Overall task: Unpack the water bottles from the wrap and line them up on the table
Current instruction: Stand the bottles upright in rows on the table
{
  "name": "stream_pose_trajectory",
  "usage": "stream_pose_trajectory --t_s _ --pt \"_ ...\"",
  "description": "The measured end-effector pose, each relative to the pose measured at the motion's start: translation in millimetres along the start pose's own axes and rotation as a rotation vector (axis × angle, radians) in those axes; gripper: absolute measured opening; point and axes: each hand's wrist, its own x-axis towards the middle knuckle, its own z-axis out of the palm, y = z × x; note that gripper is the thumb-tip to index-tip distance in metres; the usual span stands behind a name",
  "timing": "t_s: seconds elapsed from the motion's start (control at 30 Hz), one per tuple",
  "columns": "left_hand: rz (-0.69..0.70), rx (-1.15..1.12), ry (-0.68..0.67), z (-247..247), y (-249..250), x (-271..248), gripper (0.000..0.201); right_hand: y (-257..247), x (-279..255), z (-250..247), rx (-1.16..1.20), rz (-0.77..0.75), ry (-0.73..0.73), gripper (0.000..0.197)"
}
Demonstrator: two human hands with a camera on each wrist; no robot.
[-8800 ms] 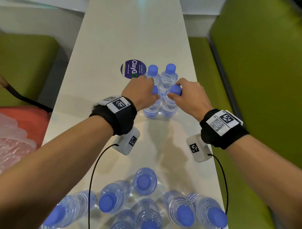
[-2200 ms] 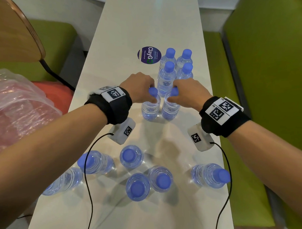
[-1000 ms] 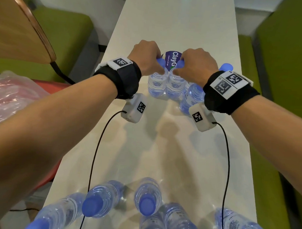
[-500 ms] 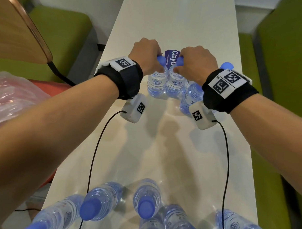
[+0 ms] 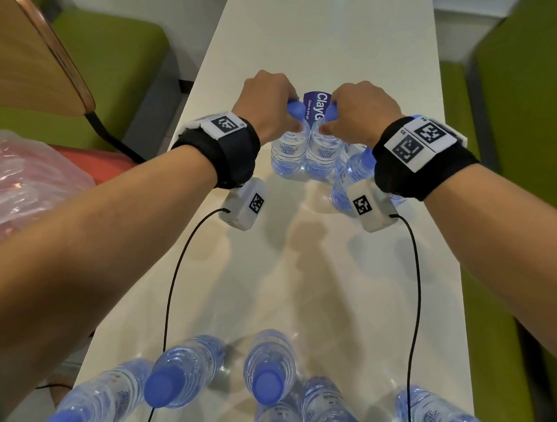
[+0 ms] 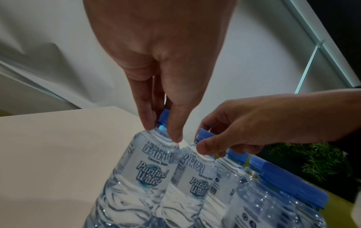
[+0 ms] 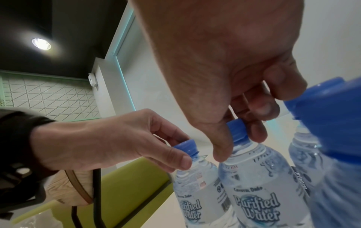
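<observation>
On the table [image 5: 324, 38], both hands pinch bottle necks: left hand [image 5: 268, 103], right hand [image 5: 359, 112].

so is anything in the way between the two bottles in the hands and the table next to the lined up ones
Nothing visible. The left hand and right hand each pinch a bottle neck, side by side beside the lined-up bottles.

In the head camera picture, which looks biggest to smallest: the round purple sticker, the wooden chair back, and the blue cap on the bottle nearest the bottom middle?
1. wooden chair back
2. blue cap
3. purple sticker

The sticker is partly hidden behind the hands, and the cap sits nearer the camera, so their order is unsure.
</observation>
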Motion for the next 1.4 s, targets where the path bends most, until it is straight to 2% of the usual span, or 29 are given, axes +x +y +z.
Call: stream_pose_trajectory --t_s 0.23,0.37,0.57,0.73,0.83,0.97,1.07,1.2,1.3,1.4 --pt "-0.006 -0.007 -0.034 -6.3 3.6 -9.6 0.025 -1.5 -16.0 -7.4 0.04 0.04 0.009 0.047" --pt "-0.045 -0.037 -0.002 -22.3 1.1 -28.8 0.045 -0.5 -48.2 -25.0 0.093 0.058 0.089 0.048" --pt "-0.002 -0.023 -0.026 -51.7 23.5 -86.6 0.025 -19.8 -114.4 -52.8 0.109 0.026 0.049 0.036" --pt "0.112 0.047 -0.139 -55.3 53.8 -158.2 0.02 -41.8 -189.9 -47.6 0.091 -0.051 0.007 0.036" --pt "0.164 0.133 -0.248 -49.1 65.6 -200.9 0.02 -57.0 -230.6 -31.4 0.027 -0.149 -0.082 0.035" --pt "0.134 0.198 -0.443 -36.3 64.0 -247.4 0.028 -71.3 -276.0 -12.2 -0.031 -0.252 -0.217 0.034" --pt "0.111 0.176 -0.516 -30.0 56.7 -278.1 0.037 -72.1 -308.1 -0.9 -0.073 -0.313 -0.319 0.04" --pt "0.116 0.151 -0.491 -15.0 52.5 -310.1 0.042 -61.9 -352.9 11.3 -0.168 -0.301 -0.434 0.048" --pt "0.137 0.157 -0.425 -1.9 54.7 -324.1 0.041 -52.9 -375.6 21.6 -0.171 -0.275 -0.424 0.047" --pt "0.137 0.148 -0.371 3.7 55.6 -327.5 0.033 -48.3 -384.8 33.2 -0.147 -0.268 -0.364 0.039"
